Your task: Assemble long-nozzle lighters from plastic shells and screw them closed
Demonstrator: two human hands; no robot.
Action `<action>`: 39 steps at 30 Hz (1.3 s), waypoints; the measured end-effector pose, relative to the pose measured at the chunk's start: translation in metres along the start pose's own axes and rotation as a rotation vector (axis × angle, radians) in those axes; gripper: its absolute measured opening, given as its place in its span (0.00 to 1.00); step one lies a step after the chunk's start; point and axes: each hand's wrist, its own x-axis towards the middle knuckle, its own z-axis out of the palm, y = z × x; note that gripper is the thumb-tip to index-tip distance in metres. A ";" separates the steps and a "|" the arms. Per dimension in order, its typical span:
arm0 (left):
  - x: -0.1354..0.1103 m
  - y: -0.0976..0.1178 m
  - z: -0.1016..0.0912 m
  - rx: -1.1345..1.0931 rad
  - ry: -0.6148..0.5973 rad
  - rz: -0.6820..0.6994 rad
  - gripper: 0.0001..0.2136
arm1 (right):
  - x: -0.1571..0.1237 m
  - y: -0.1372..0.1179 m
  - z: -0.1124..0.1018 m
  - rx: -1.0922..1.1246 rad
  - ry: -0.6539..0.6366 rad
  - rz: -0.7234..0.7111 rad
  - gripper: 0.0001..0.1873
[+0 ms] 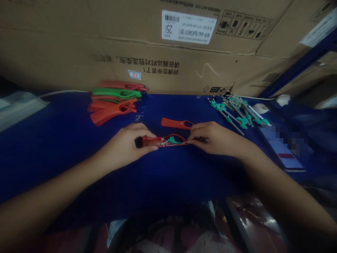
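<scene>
A red lighter casing half [172, 144] lies across the middle in front of me, with a teal trigger piece [173, 140], thin wires and a clear reddish part [154, 141] inside it. My left hand [131, 142] is closed round its left end, where a dark tip shows. At the casing's right end, the fingers of my right hand [207, 138] pinch together; a small dark piece shows between or behind them, not clear enough to name. Just beyond, a second red casing half [172, 123] lies on the blue table, partly covered by my right hand.
Red and green casing halves [116, 93] are piled at the back left, beside several small pins or screws [138, 116]. Metal rods with teal triggers [237, 112] lie at the back right, near a phone-like slab [283, 149]. A large cardboard box [147, 49] walls off the back.
</scene>
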 end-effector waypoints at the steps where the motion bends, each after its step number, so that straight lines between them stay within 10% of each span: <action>1: 0.000 0.000 0.000 -0.001 0.002 0.004 0.12 | 0.001 0.001 0.001 0.010 0.002 0.017 0.06; 9: 0.002 -0.002 0.000 -0.052 -0.016 0.007 0.13 | 0.007 0.005 0.007 0.159 0.014 0.309 0.04; 39: 0.002 -0.001 0.002 -0.041 -0.019 0.000 0.13 | 0.008 0.002 0.012 0.018 0.060 -0.044 0.11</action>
